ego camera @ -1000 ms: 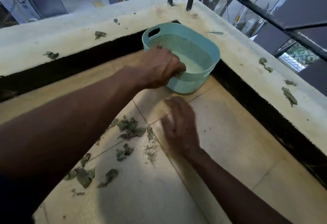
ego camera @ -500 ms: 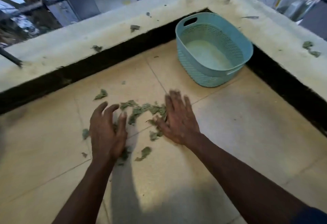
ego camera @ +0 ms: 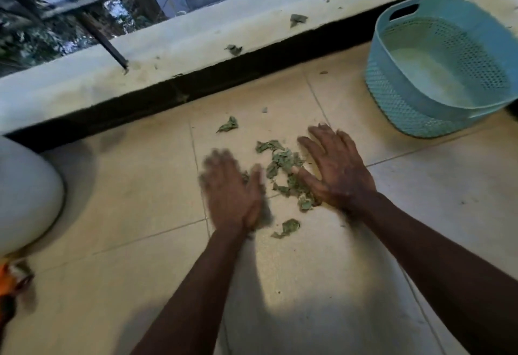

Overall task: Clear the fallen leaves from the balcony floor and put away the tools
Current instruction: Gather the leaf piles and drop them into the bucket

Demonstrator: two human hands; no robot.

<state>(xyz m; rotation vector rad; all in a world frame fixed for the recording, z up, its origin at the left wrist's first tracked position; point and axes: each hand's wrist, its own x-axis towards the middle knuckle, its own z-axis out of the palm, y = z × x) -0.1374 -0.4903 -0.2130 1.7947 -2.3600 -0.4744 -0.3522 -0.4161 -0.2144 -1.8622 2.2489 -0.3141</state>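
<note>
Head camera looks down at the tiled floor [ego camera: 140, 214], and I go from near to far. Nearest me, just this side of the leaf pile [ego camera: 284, 167], one loose leaf [ego camera: 287, 227] lies alone. The left hand [ego camera: 232, 195] is just left of the pile. It is blurry, with fingers straight and flat, holding nothing. The right hand [ego camera: 336, 175] lies on the floor at the pile's right edge, fingers spread wide and thumb touching the leaves, holding nothing too. Just past the pile sits another lone leaf [ego camera: 228, 124]. Farther past it and to the right stands the blue basket [ego camera: 406, 108], upright and well apart from the pile. Beyond the pile runs the pale ledge [ego camera: 168, 46], with more leaves [ego camera: 298, 19] on top.

I think the step is pushing the leaves into one heap. To do it well I would keep both palms low on the tile and slide them together so nothing slips under. Then I would pull in the two loose leaves, cup both hands and lift slowly, since dry leaves are light and fall out easily
</note>
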